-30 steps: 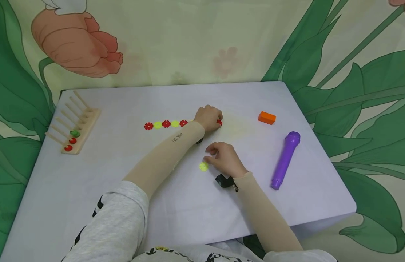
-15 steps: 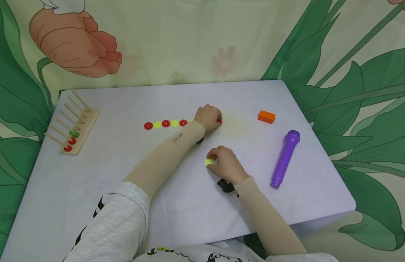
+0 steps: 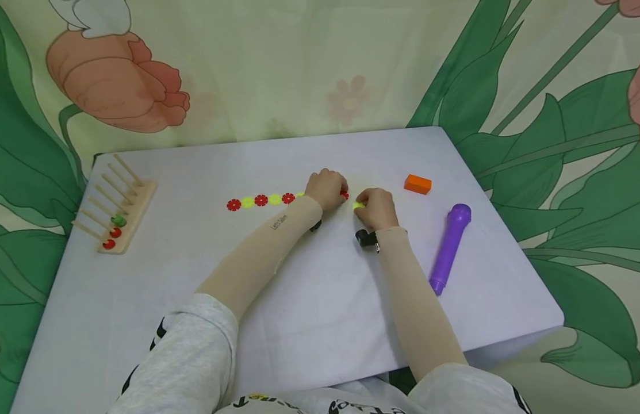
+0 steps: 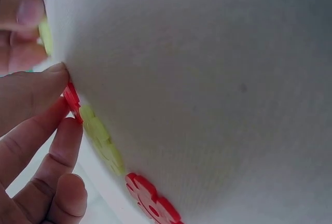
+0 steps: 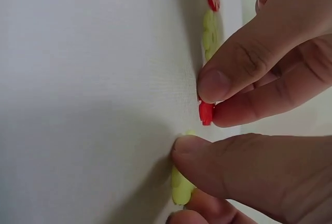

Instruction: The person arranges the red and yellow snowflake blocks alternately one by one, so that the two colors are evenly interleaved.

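In the head view, a row of red and yellow-green flower-shaped discs lies on the white-covered table, with a red flower disc (image 3: 234,204) at its left end. My left hand (image 3: 326,188) pinches the red flower disc (image 4: 72,101) at the row's right end between thumb and fingers. Beside that one, the left wrist view has a yellow flower disc (image 4: 101,138) and another red disc (image 4: 151,198). Just right of the row, my right hand (image 3: 378,208) pinches a loose yellow flower disc (image 5: 181,186), a small gap away from the red one. My left forearm hides part of the row.
A wooden peg rack (image 3: 138,210) holding red and green pieces stands at the table's left. To the right lie an orange block (image 3: 417,184) and a purple tube with a knobbed end (image 3: 451,247). A patterned curtain hangs behind the table.
My right hand has taken hold of the loose yellow flower disc and carried it forward and right, near the row's end. My left hand stays on the red disc.
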Demonstrator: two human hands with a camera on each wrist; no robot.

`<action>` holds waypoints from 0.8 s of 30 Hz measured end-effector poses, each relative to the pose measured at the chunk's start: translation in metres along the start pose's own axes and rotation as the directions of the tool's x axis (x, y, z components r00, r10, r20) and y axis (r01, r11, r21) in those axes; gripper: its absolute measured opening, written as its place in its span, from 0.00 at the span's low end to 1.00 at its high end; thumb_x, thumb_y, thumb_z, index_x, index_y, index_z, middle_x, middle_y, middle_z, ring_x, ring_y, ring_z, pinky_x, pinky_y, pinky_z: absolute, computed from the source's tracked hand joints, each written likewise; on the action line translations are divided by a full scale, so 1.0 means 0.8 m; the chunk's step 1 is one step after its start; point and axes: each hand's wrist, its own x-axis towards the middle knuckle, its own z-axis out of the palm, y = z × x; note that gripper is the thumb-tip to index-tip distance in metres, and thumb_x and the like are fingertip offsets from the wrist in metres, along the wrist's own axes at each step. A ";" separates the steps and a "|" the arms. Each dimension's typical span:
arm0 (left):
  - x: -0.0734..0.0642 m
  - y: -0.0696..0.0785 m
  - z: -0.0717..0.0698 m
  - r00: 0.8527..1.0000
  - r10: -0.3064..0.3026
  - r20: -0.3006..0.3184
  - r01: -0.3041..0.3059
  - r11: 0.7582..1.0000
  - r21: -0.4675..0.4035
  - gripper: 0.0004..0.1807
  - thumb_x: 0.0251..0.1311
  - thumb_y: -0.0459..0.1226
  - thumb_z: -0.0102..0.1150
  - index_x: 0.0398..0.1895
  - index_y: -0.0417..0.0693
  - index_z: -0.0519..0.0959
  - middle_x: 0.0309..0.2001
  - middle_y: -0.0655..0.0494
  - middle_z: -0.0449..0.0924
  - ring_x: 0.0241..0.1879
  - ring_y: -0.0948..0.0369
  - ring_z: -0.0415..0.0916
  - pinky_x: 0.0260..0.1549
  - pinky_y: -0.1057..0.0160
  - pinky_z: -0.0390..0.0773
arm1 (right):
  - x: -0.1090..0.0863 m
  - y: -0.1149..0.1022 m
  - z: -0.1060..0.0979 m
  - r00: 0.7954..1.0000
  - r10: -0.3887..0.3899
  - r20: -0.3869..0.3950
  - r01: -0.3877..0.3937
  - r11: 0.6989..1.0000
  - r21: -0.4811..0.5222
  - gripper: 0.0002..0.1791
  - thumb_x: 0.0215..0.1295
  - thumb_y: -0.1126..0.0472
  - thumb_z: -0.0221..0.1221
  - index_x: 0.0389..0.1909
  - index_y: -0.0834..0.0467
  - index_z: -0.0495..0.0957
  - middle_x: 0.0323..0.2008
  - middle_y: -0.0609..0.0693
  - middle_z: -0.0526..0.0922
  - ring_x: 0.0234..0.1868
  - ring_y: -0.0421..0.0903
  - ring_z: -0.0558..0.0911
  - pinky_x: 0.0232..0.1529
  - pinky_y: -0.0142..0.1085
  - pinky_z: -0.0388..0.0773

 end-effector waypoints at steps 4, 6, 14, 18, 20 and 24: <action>-0.003 -0.002 0.002 1.000 -0.001 -0.009 0.001 1.000 -0.014 0.11 0.67 0.43 0.68 0.50 0.55 0.89 0.49 0.58 0.88 0.52 0.54 0.77 0.54 0.50 0.77 | 0.020 -0.005 0.003 1.000 0.017 -0.004 -0.017 1.000 0.011 0.15 0.66 0.68 0.64 0.52 0.66 0.85 0.50 0.62 0.86 0.52 0.58 0.76 0.64 0.51 0.75; -0.004 -0.002 0.001 1.000 -0.005 -0.014 0.005 1.000 -0.024 0.11 0.67 0.43 0.68 0.49 0.55 0.89 0.49 0.57 0.88 0.52 0.54 0.77 0.54 0.50 0.76 | 0.028 -0.006 0.004 1.000 0.014 -0.005 -0.014 1.000 0.008 0.15 0.67 0.68 0.63 0.54 0.66 0.84 0.51 0.63 0.86 0.55 0.59 0.76 0.65 0.52 0.73; -0.006 -0.009 -0.003 0.999 -0.035 -0.024 0.035 0.999 0.006 0.10 0.65 0.42 0.67 0.47 0.54 0.89 0.47 0.58 0.88 0.49 0.55 0.77 0.52 0.51 0.77 | 0.042 -0.012 0.011 0.998 -0.059 0.001 0.059 0.997 0.044 0.17 0.66 0.69 0.64 0.55 0.65 0.84 0.55 0.62 0.86 0.57 0.59 0.79 0.67 0.50 0.74; -0.006 -0.006 -0.003 1.000 -0.024 -0.013 0.025 0.999 0.042 0.09 0.64 0.41 0.66 0.46 0.54 0.89 0.46 0.58 0.88 0.49 0.55 0.78 0.51 0.51 0.77 | 0.034 -0.009 0.012 0.998 -0.050 -0.035 0.053 0.995 0.090 0.20 0.64 0.69 0.64 0.57 0.64 0.82 0.56 0.62 0.85 0.56 0.59 0.80 0.66 0.51 0.75; -0.005 -0.004 -0.003 1.000 -0.022 -0.008 0.022 0.998 0.051 0.10 0.64 0.42 0.65 0.46 0.54 0.89 0.46 0.58 0.88 0.49 0.55 0.78 0.51 0.52 0.78 | 0.028 -0.009 0.012 0.998 -0.024 -0.063 0.032 0.992 0.121 0.21 0.64 0.70 0.62 0.59 0.63 0.82 0.56 0.62 0.85 0.56 0.59 0.80 0.66 0.52 0.74; -0.006 -0.001 -0.004 1.000 -0.018 -0.006 0.019 0.999 0.048 0.12 0.65 0.43 0.66 0.49 0.54 0.88 0.48 0.58 0.87 0.50 0.55 0.78 0.52 0.52 0.78 | 0.014 -0.005 0.010 0.994 0.029 -0.105 -0.012 0.987 0.160 0.22 0.65 0.69 0.59 0.61 0.62 0.81 0.57 0.62 0.83 0.55 0.58 0.78 0.65 0.51 0.73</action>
